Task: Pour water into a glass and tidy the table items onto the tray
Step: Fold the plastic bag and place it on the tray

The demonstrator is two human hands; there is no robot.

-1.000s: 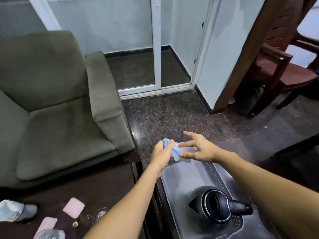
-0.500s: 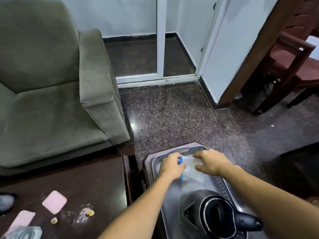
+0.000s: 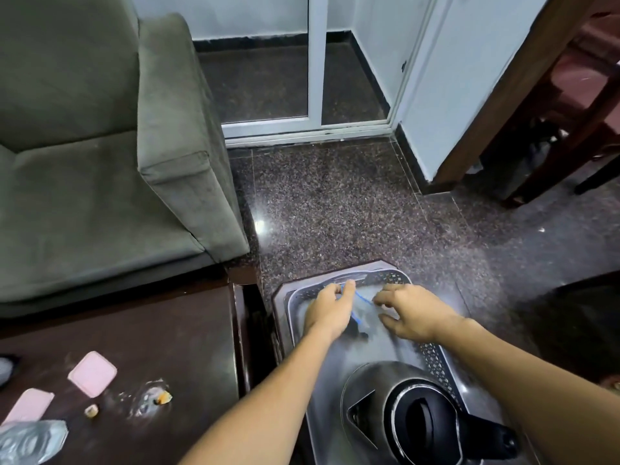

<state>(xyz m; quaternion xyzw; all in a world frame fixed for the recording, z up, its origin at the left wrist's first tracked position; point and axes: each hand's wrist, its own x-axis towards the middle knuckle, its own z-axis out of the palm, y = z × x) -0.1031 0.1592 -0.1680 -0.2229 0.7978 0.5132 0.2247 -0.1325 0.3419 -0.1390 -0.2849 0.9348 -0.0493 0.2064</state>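
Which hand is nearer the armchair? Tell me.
Left. The left hand, pinching a clear packet over the tray's far end, is right of the armchair; the right hand is further right.

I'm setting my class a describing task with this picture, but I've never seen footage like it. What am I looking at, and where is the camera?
There is no machine here. A person wears a wide-angle camera on the head, looking down at both bare hands. The left hand pinches a clear blue-edged item at the far end of a metal tray. The right hand rests spread fingers on it. I cannot tell what the item is. A black kettle stands at the tray's near end. To the left, a dark table holds two pink pads, a crumpled wrapper and crumbs. A green armchair stands behind.
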